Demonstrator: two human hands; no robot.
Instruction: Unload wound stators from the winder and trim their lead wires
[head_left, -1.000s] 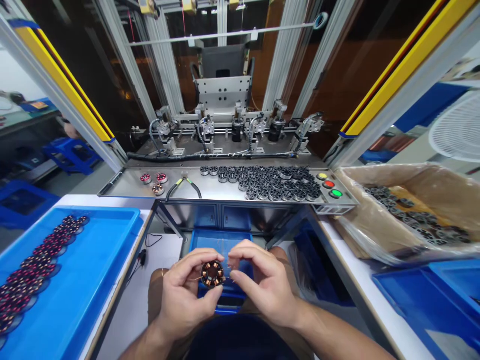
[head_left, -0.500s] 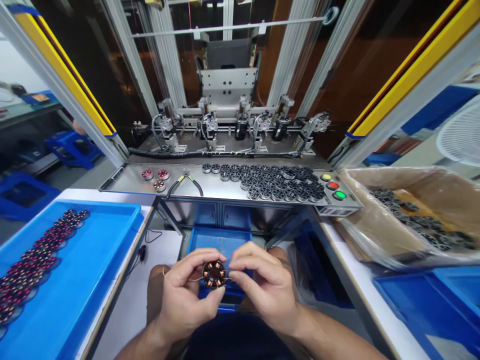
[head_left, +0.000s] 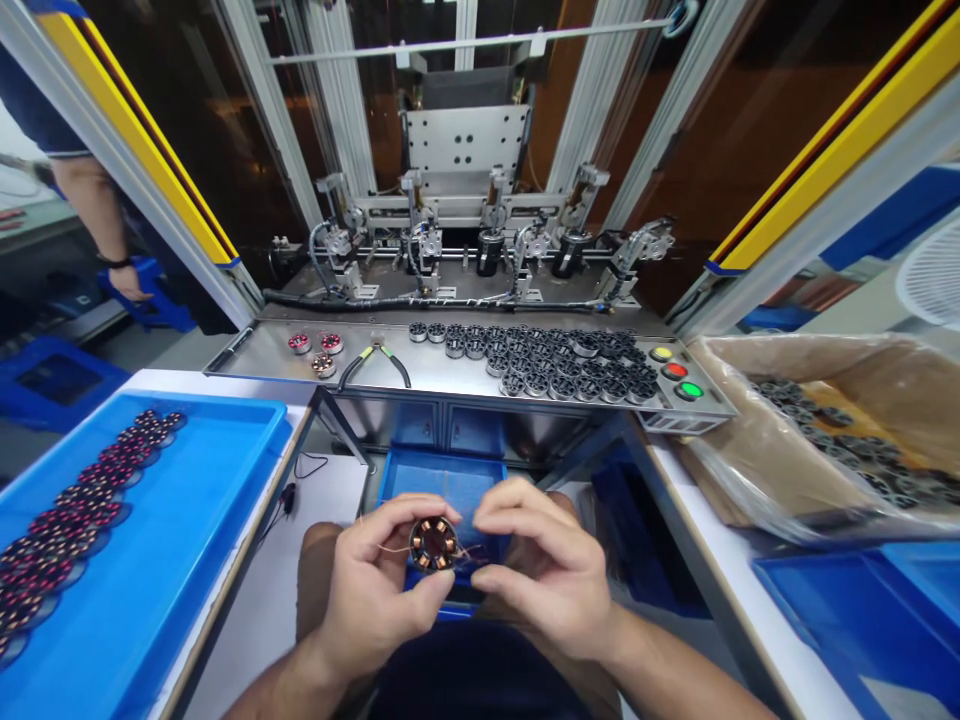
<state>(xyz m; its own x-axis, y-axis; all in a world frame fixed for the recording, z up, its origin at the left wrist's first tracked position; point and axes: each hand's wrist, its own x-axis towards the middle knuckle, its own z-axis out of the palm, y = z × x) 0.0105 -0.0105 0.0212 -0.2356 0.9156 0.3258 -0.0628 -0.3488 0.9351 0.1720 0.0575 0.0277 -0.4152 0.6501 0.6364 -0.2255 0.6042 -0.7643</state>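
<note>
A round copper-wound coil ring point(head_left: 433, 544) is pinched between the thumb and fingers of my left hand point(head_left: 379, 580), low in the middle of the view. Thin wires stick out from both sides of the ring. To the right of it, my right hand point(head_left: 551, 570) has its thumb and forefinger parted, close to the wire ends, with nothing visibly held. Pliers with dark handles point(head_left: 375, 366) lie spread on the metal shelf point(head_left: 442, 378), and three wound coil rings point(head_left: 323, 365) stand left of them.
Many dark rings point(head_left: 540, 360) cover the shelf's right half, beside coloured buttons point(head_left: 676, 371). A blue tray point(head_left: 225, 440) of wound rings is at left, a lined box point(head_left: 720, 440) at right. Machine fixtures point(head_left: 491, 250) stand behind. Another person's arm point(head_left: 97, 215) shows at upper left.
My right thumb and forefinger have parted and moved slightly right, away from the wires. Another person has come into view at the upper left. The camera view has shifted slightly.
</note>
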